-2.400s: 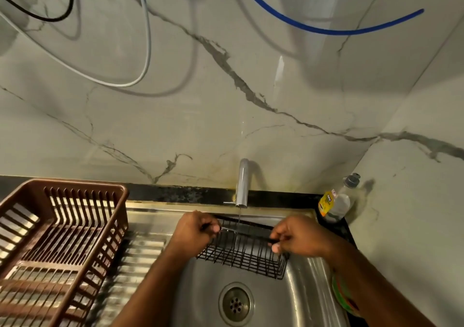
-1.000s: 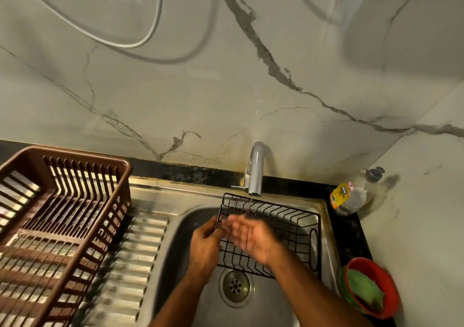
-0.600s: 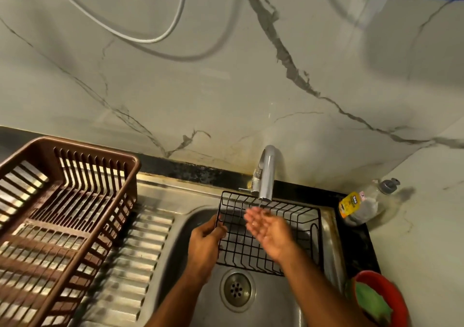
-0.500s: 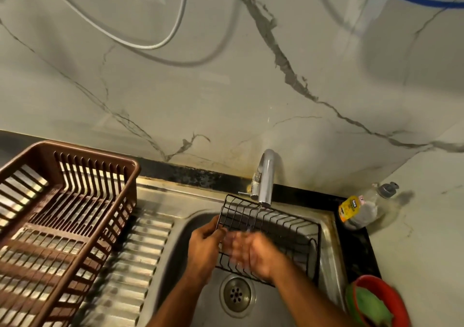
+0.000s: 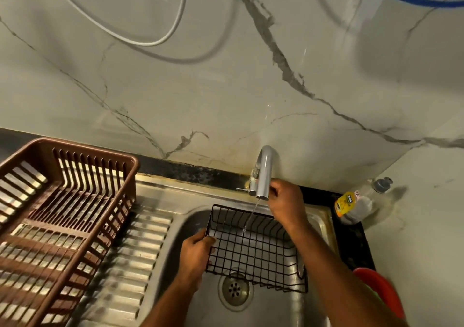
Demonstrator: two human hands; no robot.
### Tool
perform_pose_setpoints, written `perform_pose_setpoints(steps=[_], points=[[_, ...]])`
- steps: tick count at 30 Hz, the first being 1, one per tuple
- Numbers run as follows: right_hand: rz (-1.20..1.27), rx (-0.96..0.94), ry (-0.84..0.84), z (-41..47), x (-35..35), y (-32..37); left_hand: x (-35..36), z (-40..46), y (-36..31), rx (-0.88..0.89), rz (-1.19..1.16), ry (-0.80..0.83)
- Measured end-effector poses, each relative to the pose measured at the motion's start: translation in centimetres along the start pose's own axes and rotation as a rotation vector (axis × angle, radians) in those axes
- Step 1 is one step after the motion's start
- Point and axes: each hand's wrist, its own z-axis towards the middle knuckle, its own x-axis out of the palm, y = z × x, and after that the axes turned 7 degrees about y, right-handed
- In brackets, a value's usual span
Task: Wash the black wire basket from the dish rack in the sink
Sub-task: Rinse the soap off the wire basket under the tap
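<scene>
Both hands busy. Left hand (image 5: 197, 250) grips left rim of black wire basket (image 5: 253, 247), fingers curled round the wire. Right hand (image 5: 285, 202) raised to the tap (image 5: 263, 173), fingers curled beside the spout's mouth; whether actually pinching it or only touching, cannot tell.

One basket, held inside the sink (image 5: 271, 309), tilted with its open side up toward the camera, far wall just under the spout, near edge over the drain (image 5: 234, 287). Thin stream of water (image 5: 249, 217) falling from spout into basket.

One sink bowl, one drain, one tap. Basket fills most of the bowl's back half; narrow strip of bare steel on its left, between left hand and bowl wall; more open steel toward the near side round the drain. Right wall of bowl close to basket's right end.

Further out: one brown dish rack (image 5: 57, 216) standing on the ribbed drainboard (image 5: 130, 259) to the left, well apart from the basket. One soap bottle (image 5: 356, 202) lying on the dark counter to the right. One red bowl (image 5: 376, 286) at the right edge, partly behind the right forearm.

Compared with half a second ago: right hand gone from rubbing inside the basket up to the spout; left hand's grip unchanged; basket sitting flatter and showing more of its grid.
</scene>
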Motion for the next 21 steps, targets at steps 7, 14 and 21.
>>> perform_pose_setpoints(steps=[7,14,21], points=[[-0.075,-0.212,0.284,5.8,5.2,-0.4,0.2,0.6,0.3,-0.080,-0.054,-0.023],[-0.331,-0.205,0.367,7.3,6.2,0.2,0.1,1.5,-0.1,-0.091,-0.040,-0.011],[-0.113,-0.097,0.137,5.7,3.0,-2.0,0.0,2.0,0.3,-0.094,-0.044,0.002]])
